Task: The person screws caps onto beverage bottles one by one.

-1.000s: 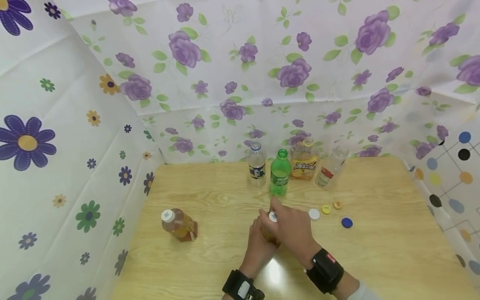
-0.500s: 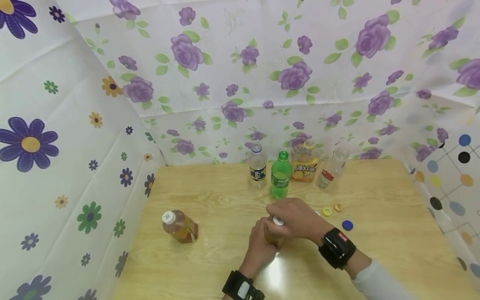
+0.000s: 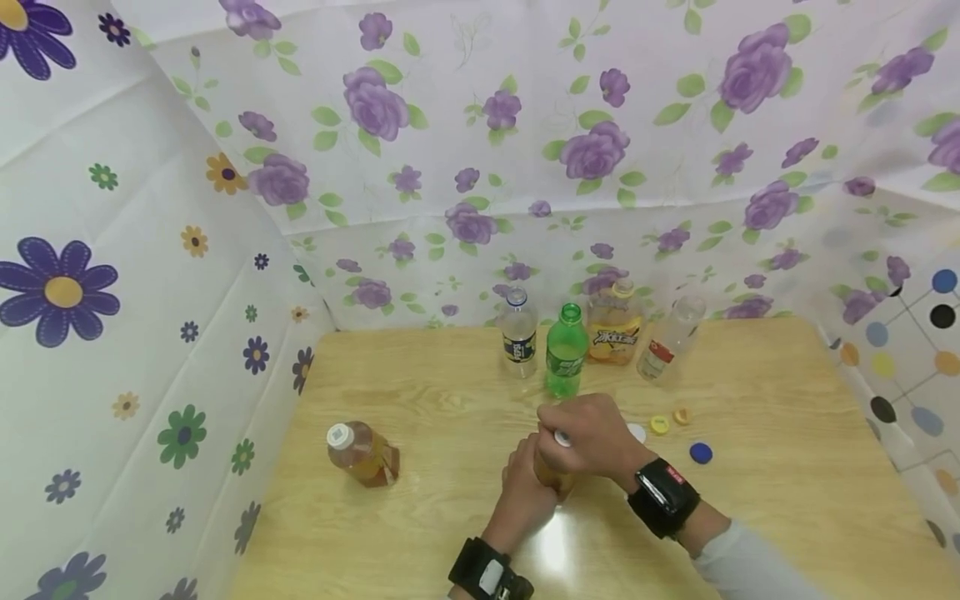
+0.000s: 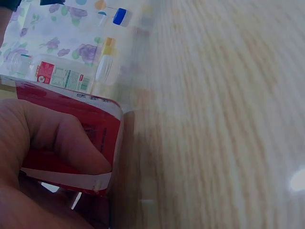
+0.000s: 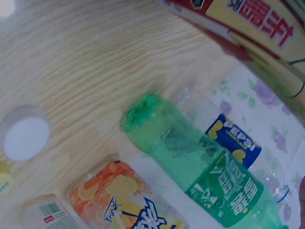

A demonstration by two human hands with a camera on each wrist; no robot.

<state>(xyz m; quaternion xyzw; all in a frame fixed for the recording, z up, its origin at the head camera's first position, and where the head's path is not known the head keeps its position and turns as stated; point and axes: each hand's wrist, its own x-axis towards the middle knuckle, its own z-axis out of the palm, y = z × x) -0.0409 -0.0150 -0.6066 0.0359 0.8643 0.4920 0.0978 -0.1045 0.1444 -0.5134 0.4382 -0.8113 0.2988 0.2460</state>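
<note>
Bracing the squarish, amber-filled plastic bottle on the near side of the pale wood-grain table, your left hand curls its fingers round the body; your right hand closes over the round white cap. Apparently twisting: turn evenly, without squeezing.

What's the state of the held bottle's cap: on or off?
On, it seems: the white cap shows atop the bottle, within the right grip. Whether it is loosened, I cannot tell.
</note>
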